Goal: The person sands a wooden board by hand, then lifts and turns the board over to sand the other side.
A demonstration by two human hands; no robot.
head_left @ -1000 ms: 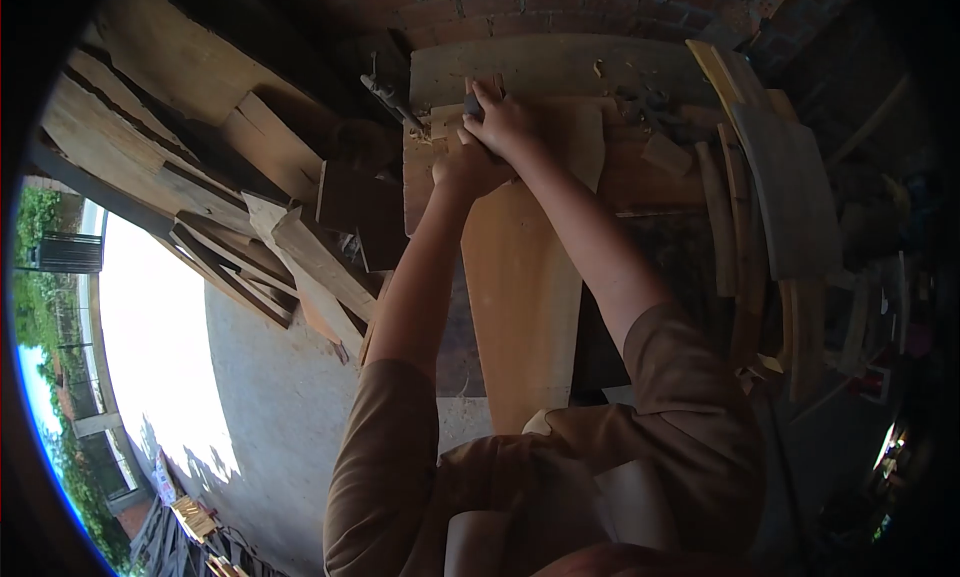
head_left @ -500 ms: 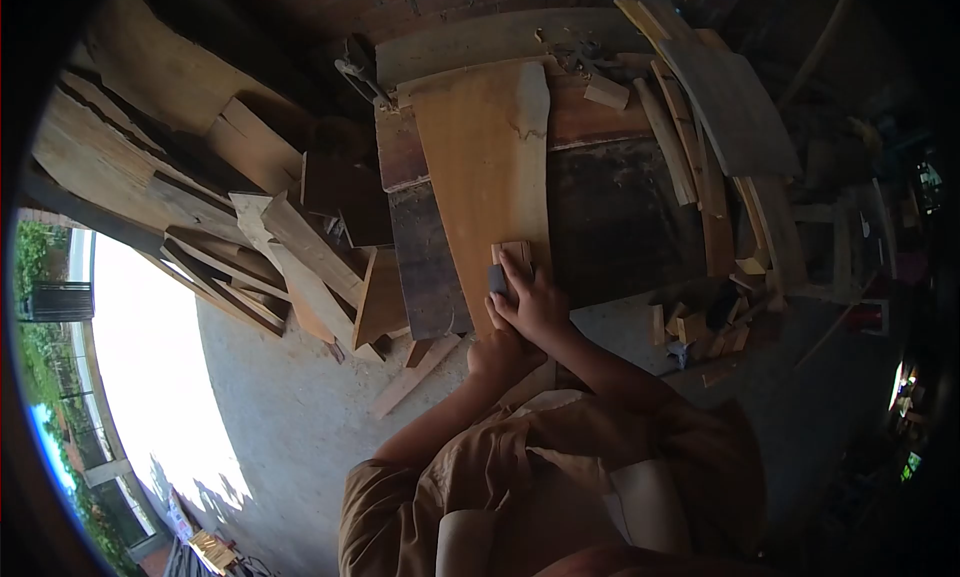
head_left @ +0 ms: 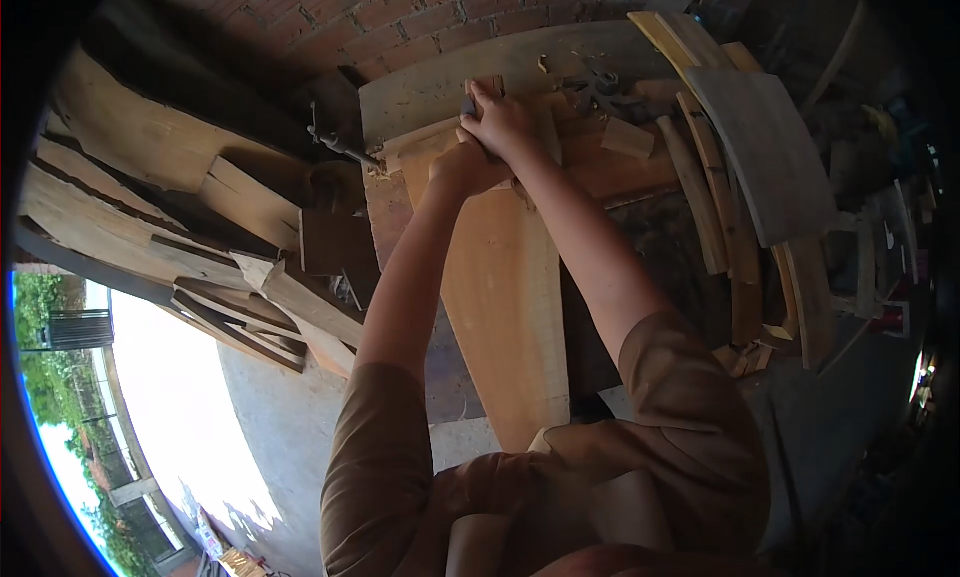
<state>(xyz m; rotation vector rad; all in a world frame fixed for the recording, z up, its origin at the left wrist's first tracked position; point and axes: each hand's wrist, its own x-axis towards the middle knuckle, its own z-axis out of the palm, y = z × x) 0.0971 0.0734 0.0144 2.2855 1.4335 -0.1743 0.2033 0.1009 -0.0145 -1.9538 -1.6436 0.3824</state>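
My right hand (head_left: 502,127) is wrapped over a small wooden hand plane (head_left: 489,83), with a dark grey piece showing beside the fingers. Close behind and touching it, my left hand (head_left: 463,167) is closed on the rear of the plane, which the fingers mostly hide. Both arms reach far forward. Under them lies a long, light brown wooden board (head_left: 505,297), wider at its far end and narrower towards me. The plane is near the board's far end; whether it touches the surface is hidden.
The board rests on a dark workbench (head_left: 455,377). A metal clamp (head_left: 340,142) is at its far left corner. A small wood block (head_left: 628,137) and curved wood strips (head_left: 695,192) lie right. Offcut boards (head_left: 170,192) lean left. A brick wall (head_left: 420,22) stands behind.
Both hands have pushed the plane forward, away from my body, from the board's near part to its far end. My arms have straightened and the view has shifted forward.
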